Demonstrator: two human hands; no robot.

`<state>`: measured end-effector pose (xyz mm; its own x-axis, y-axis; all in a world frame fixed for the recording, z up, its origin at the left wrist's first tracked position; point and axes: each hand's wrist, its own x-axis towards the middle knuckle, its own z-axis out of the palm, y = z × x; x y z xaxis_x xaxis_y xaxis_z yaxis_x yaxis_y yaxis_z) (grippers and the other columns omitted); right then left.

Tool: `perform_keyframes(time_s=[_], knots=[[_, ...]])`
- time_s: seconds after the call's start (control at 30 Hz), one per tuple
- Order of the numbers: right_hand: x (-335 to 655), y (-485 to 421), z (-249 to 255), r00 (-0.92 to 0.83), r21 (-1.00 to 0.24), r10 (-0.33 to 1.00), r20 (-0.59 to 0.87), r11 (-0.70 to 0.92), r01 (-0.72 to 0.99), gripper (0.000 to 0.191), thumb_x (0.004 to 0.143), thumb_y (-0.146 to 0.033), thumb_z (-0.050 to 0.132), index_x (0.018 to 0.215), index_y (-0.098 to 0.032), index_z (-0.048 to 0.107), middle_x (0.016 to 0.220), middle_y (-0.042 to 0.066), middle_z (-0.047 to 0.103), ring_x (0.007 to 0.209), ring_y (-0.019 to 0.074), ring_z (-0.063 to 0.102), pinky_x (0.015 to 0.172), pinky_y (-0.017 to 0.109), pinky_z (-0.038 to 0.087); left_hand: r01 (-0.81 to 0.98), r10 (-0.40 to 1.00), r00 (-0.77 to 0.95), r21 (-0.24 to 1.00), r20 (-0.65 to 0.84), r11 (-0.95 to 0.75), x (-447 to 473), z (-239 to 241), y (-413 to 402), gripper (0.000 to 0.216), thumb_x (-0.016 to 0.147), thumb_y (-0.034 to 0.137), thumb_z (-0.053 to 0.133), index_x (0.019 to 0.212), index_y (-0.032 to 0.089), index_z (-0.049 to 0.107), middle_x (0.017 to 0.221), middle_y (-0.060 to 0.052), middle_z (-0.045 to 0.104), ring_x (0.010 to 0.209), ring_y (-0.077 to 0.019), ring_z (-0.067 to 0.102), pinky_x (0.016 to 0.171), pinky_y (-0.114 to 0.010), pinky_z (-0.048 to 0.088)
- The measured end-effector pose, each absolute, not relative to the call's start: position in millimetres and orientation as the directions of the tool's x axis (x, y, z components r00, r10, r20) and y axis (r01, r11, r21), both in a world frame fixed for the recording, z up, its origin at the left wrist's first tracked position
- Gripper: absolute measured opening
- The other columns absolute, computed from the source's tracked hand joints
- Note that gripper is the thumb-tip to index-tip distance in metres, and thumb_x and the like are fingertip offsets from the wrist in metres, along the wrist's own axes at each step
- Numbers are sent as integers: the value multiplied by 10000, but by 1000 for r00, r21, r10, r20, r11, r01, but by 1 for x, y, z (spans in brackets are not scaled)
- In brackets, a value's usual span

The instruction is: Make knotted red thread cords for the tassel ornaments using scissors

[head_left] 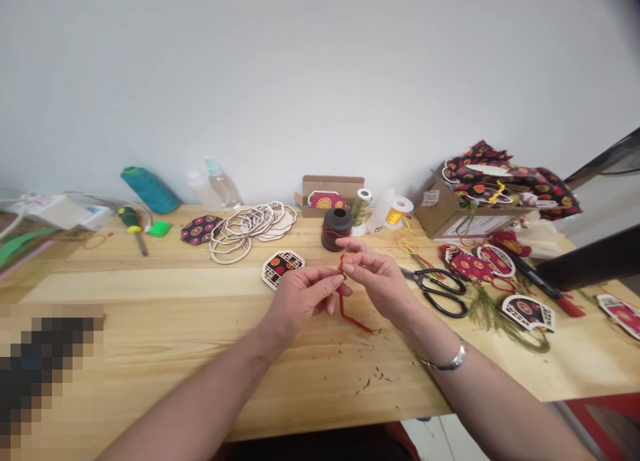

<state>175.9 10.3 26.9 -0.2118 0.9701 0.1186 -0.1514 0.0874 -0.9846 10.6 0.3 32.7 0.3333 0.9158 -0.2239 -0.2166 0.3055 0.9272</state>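
Note:
Over the middle of the table, my left hand (305, 294) pinches a red cord (345, 312) between thumb and forefinger. My right hand (374, 274) is closed on the same cord, just to the right, with a short end rising between its fingertips. The cord's tail hangs below and bends right toward the tabletop. Behind my left hand lies a wooden-framed ornament (280, 267) with dark flowered fabric, partly covered by that hand. A pair of black-handled scissors (443, 291) rests beside my right forearm.
Wooden frames (250, 227) lie piled at back left, near a screwdriver (133, 229) and a teal thread cone (150, 189). A black thread cone (337, 231) and yellow spool (397, 212) stand behind my hands. A cardboard box (445, 211) of fabric and finished ornaments (527, 314) occupy the right.

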Motion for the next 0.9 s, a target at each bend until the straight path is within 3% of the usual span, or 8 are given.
perform_keyframes(time_s=[0.17, 0.27, 0.4, 0.5, 0.6, 0.73, 0.9], knots=[[172, 14, 22, -87, -976, 993, 78, 58, -212, 125, 718, -341, 782, 678, -229, 743, 1115, 48, 662, 1135, 223, 548, 1016, 396, 388, -130, 852, 418, 908, -315, 399, 10, 30, 3, 220, 688, 337, 764, 693, 119, 733, 644, -75, 721, 396, -63, 513, 389, -181, 263], [173, 16, 21, -59, -972, 997, 43, 28, -232, 124, 695, -327, 794, 660, -221, 742, 1073, 45, 660, 1062, 202, 570, 1007, 377, 388, -85, 801, 483, 891, -355, 446, 9, 27, 4, 239, 688, 338, 744, 745, 106, 746, 686, -102, 735, 391, -96, 563, 356, -190, 215], [172, 14, 22, -81, -971, 996, 36, 15, -237, 133, 681, -350, 801, 676, -223, 759, 1100, 48, 631, 1043, 201, 565, 943, 359, 429, -144, 906, 326, 933, -271, 331, 8, 27, 5, 319, 747, 384, 715, 906, 111, 759, 694, -93, 729, 388, -90, 557, 360, -189, 211], [171, 12, 23, -117, -978, 993, 23, -2, -208, 164, 670, -373, 813, 652, -219, 760, 1078, 62, 629, 1053, 217, 561, 890, 355, 463, -180, 926, 304, 941, -223, 286, 8, 27, 4, 311, 760, 386, 726, 941, 137, 768, 705, -73, 729, 390, -59, 515, 388, -181, 257], [169, 12, 22, -139, -982, 989, 52, 25, -186, 173, 690, -375, 805, 627, -221, 758, 1007, 68, 656, 1098, 222, 545, 940, 361, 450, -187, 931, 298, 943, -213, 276, 8, 28, 4, 250, 742, 351, 753, 881, 145, 783, 776, -82, 752, 391, -36, 480, 416, -184, 303], [170, 12, 21, -137, -983, 988, 64, 39, -179, 128, 711, -363, 793, 695, -236, 782, 1028, 55, 656, 1073, 198, 563, 984, 364, 427, -192, 938, 261, 940, -229, 283, 10, 28, 4, 220, 716, 340, 767, 796, 136, 785, 728, -88, 753, 368, -41, 469, 414, -192, 317], [169, 12, 21, -146, -984, 989, 9, -17, -177, 163, 695, -394, 794, 708, -231, 784, 1020, 47, 651, 946, 174, 597, 889, 345, 479, -212, 951, 201, 938, -233, 275, 11, 29, 4, 238, 678, 351, 785, 759, 128, 776, 727, -92, 757, 361, -53, 483, 405, -198, 326]])
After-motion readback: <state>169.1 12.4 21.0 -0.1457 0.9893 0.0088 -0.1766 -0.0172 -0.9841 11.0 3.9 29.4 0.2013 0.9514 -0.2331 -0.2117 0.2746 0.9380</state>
